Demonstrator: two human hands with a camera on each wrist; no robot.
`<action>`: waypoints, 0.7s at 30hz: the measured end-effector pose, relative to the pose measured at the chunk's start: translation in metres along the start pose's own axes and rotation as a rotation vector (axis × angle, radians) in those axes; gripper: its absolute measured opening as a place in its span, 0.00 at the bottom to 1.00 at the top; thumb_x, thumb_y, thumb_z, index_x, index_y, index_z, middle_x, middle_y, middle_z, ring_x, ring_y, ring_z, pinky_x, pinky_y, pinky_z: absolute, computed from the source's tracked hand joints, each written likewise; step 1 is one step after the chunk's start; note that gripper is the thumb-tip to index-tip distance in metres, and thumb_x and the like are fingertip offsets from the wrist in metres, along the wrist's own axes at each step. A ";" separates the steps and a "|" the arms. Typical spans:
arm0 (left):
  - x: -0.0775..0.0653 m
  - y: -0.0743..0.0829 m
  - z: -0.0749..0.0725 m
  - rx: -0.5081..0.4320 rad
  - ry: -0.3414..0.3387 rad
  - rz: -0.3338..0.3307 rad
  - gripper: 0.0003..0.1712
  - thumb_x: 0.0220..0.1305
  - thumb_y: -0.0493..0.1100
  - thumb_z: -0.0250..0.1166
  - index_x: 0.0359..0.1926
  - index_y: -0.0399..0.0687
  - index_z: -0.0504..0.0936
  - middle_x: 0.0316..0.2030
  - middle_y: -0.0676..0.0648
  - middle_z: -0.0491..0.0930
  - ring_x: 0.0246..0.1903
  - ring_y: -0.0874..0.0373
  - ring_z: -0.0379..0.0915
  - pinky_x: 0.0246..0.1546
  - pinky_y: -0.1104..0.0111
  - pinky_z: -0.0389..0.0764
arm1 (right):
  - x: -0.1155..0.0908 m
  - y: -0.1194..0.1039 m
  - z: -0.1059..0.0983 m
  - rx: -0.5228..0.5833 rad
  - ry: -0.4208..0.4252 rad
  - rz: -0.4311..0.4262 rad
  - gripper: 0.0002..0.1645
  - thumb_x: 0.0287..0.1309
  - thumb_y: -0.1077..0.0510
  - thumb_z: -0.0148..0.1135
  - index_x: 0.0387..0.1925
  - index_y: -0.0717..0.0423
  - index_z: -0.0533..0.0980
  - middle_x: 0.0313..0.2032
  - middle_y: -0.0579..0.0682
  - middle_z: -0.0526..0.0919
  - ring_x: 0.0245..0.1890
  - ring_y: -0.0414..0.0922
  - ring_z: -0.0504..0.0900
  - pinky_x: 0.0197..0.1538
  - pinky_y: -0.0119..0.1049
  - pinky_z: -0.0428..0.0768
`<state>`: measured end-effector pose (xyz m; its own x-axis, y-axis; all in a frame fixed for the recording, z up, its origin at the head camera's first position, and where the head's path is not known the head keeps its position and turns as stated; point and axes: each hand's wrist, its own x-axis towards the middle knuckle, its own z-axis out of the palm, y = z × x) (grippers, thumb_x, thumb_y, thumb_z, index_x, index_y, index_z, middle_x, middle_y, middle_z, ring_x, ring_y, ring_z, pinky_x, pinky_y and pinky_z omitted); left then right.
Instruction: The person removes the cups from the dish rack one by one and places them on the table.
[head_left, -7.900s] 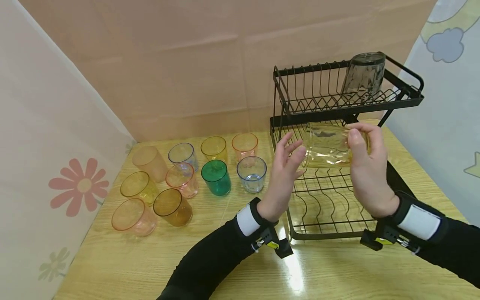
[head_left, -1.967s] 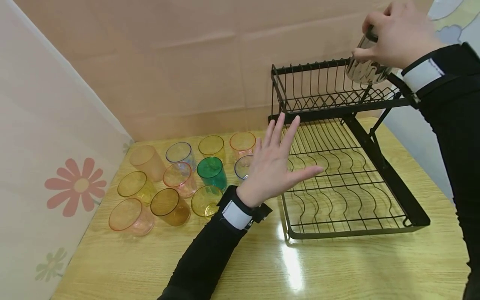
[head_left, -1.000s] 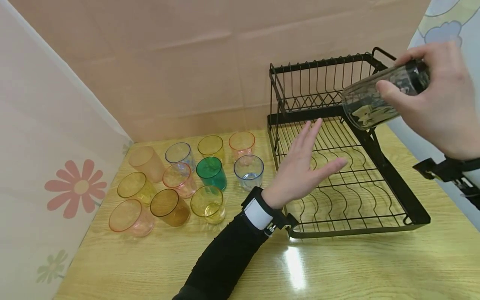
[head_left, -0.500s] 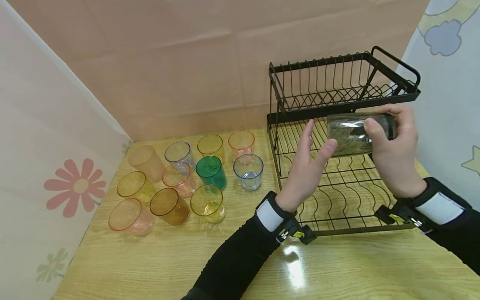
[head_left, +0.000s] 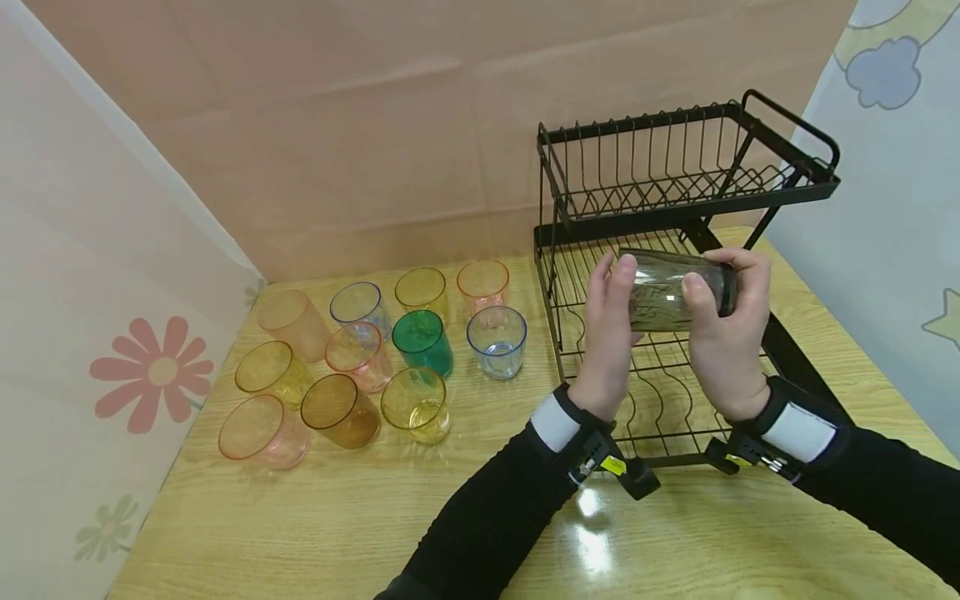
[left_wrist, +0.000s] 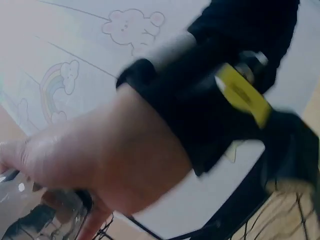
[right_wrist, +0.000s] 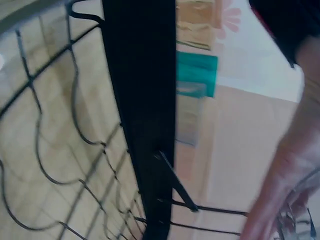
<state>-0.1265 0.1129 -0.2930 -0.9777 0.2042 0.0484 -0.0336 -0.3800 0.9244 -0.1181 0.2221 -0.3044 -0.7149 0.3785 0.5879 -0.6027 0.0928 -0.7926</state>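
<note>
In the head view a smoky grey glass tumbler (head_left: pixel 660 293) lies sideways in the air over the rack's lower tier, its mouth to the left. My right hand (head_left: pixel 729 329) grips its dark base end, thumb on the near side. At the rim end my left hand (head_left: pixel 606 333) holds the glass, with the thumb along the edge and a fingertip showing underneath. Part of the clear grey glass (left_wrist: pixel 55 215) appears at the lower left of the left wrist view. Only a corner of the glass (right_wrist: pixel 300 225) shows in the right wrist view.
A black two-tier dish rack (head_left: pixel 667 218) stands on the right of the wooden table (head_left: pixel 315 533). To its left are several coloured tumblers, among them a green glass (head_left: pixel 423 346), a blue-rimmed glass (head_left: pixel 497 343), a brown glass (head_left: pixel 341 412) and a yellow glass (head_left: pixel 415 408).
The yellow glass went from the right hand to the table's front row. The grey glass was lifted off the upper tier, brought down and turned sideways; the left hand has taken its rim end.
</note>
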 end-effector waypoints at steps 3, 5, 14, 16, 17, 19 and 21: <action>0.000 -0.004 0.002 -0.102 0.084 0.019 0.31 0.65 0.64 0.52 0.63 0.56 0.70 0.48 0.51 0.73 0.44 0.54 0.69 0.38 0.61 0.73 | -0.005 0.004 0.002 -0.002 -0.029 -0.025 0.23 0.55 0.64 0.55 0.53 0.58 0.65 0.45 0.54 0.67 0.41 0.45 0.70 0.35 0.26 0.75; 0.001 -0.007 0.003 -0.146 0.133 0.033 0.26 0.65 0.62 0.55 0.57 0.56 0.76 0.44 0.49 0.75 0.42 0.53 0.70 0.33 0.65 0.71 | -0.007 0.005 0.003 -0.001 -0.054 -0.022 0.23 0.55 0.64 0.55 0.53 0.58 0.64 0.46 0.54 0.66 0.43 0.45 0.70 0.36 0.26 0.76; 0.001 -0.009 -0.002 -0.225 0.202 0.062 0.20 0.65 0.57 0.60 0.49 0.50 0.82 0.40 0.49 0.78 0.37 0.58 0.74 0.30 0.67 0.77 | -0.012 0.002 0.006 -0.037 -0.136 -0.017 0.23 0.58 0.65 0.55 0.55 0.59 0.63 0.48 0.53 0.66 0.45 0.46 0.70 0.40 0.25 0.77; -0.001 -0.007 -0.006 -0.219 0.182 0.069 0.21 0.66 0.56 0.59 0.51 0.49 0.80 0.39 0.51 0.78 0.37 0.59 0.74 0.30 0.67 0.78 | -0.012 0.001 0.003 -0.084 -0.183 -0.035 0.24 0.57 0.67 0.55 0.56 0.62 0.63 0.49 0.51 0.66 0.46 0.45 0.70 0.42 0.25 0.76; -0.002 -0.007 -0.009 -0.211 0.170 0.076 0.22 0.66 0.56 0.59 0.53 0.48 0.80 0.40 0.51 0.78 0.38 0.59 0.75 0.32 0.67 0.79 | -0.011 0.000 0.002 -0.118 -0.215 -0.045 0.25 0.57 0.67 0.55 0.56 0.64 0.63 0.50 0.50 0.67 0.47 0.45 0.69 0.42 0.24 0.76; -0.003 -0.006 -0.016 -0.179 0.144 0.090 0.24 0.67 0.54 0.58 0.57 0.45 0.77 0.43 0.51 0.78 0.40 0.59 0.75 0.37 0.67 0.79 | -0.010 -0.001 -0.003 -0.202 -0.291 -0.076 0.25 0.56 0.68 0.56 0.55 0.69 0.64 0.52 0.46 0.67 0.47 0.44 0.69 0.40 0.22 0.75; -0.006 -0.004 -0.024 -0.133 0.116 0.100 0.26 0.68 0.52 0.58 0.61 0.44 0.74 0.46 0.50 0.78 0.44 0.59 0.74 0.43 0.67 0.77 | -0.009 -0.002 -0.008 -0.285 -0.378 -0.109 0.27 0.53 0.70 0.58 0.55 0.71 0.65 0.53 0.42 0.68 0.47 0.42 0.69 0.38 0.20 0.75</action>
<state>-0.1257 0.0915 -0.3066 -0.9946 0.0574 0.0867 0.0454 -0.5105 0.8587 -0.1083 0.2261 -0.3095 -0.7634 -0.0032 0.6459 -0.5979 0.3816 -0.7049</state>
